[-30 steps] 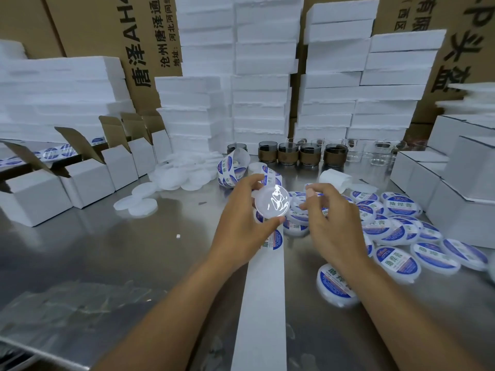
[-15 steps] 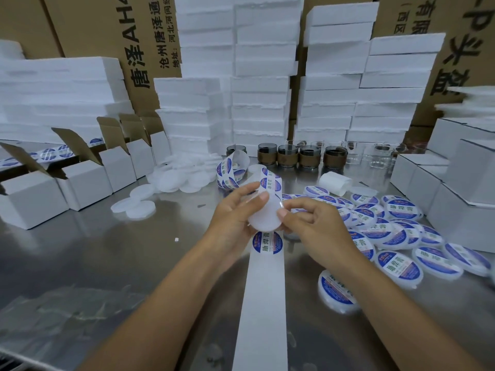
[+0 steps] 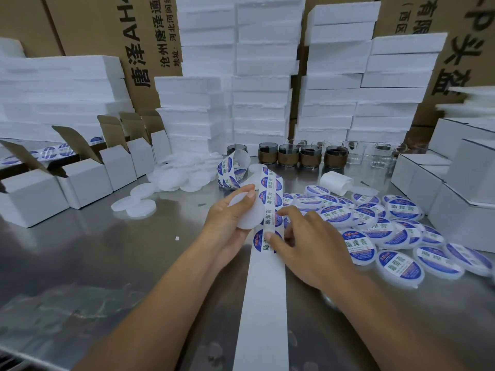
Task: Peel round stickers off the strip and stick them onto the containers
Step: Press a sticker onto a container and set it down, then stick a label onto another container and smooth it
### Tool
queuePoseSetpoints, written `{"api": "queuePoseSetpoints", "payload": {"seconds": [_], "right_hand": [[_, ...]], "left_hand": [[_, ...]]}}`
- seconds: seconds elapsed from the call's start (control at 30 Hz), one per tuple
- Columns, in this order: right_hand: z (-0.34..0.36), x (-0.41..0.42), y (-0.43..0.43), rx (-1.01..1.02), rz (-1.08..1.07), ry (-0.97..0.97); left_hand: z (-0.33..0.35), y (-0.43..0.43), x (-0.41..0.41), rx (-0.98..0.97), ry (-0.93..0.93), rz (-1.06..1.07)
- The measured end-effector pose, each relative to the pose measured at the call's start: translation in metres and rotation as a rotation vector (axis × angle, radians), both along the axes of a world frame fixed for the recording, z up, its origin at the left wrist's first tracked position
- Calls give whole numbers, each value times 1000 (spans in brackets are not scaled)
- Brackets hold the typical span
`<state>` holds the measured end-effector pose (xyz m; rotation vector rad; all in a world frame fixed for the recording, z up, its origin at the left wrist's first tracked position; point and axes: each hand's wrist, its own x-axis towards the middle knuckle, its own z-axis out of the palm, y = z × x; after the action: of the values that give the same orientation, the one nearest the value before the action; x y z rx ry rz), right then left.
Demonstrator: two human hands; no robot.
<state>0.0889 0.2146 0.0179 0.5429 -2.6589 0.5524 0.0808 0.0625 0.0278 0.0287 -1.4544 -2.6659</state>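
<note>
Fingers of the left hand [image 3: 227,226] curl round a blank container [image 3: 247,218], held touching the strip [image 3: 263,303]. The right hand [image 3: 313,245] sets its thumb on the lowest sticker [image 3: 258,238]; whether it pinches the edge, I cannot tell. The sticker looks thin, limp and tacky, best lifted by its rim. The strip runs along the desk [image 3: 134,250].

We recorded a smooth, reflective metal tabletop [image 3: 107,263], a matt white paper sticker strip [image 3: 263,303], a frosted translucent plastic round container [image 3: 250,215] and rough white foam slabs [image 3: 262,103].
</note>
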Motion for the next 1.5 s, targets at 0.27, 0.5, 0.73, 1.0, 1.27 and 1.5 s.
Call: {"api": "queuePoseSetpoints", "payload": {"seconds": [0.27,0.5,0.73,1.0,1.27,1.5], "right_hand": [[3,5,-5,-122,15,-170],[6,-1,2,-486,29,-226],[12,-3,0,-907,111,-279],[9,0,-1,-809,117,-165],[5,0,1,-462,-25,135],[9,4,2,-428,67,204]], "left_hand": [[-2,-2,-4,55,-28,35],[-3,-2,-8,88,-37,88],[-5,4,-3,-118,-25,18],[0,9,6,-236,-25,-155],[-1,8,6,-275,-35,-78],[-3,8,5,-289,-31,-23]]}}
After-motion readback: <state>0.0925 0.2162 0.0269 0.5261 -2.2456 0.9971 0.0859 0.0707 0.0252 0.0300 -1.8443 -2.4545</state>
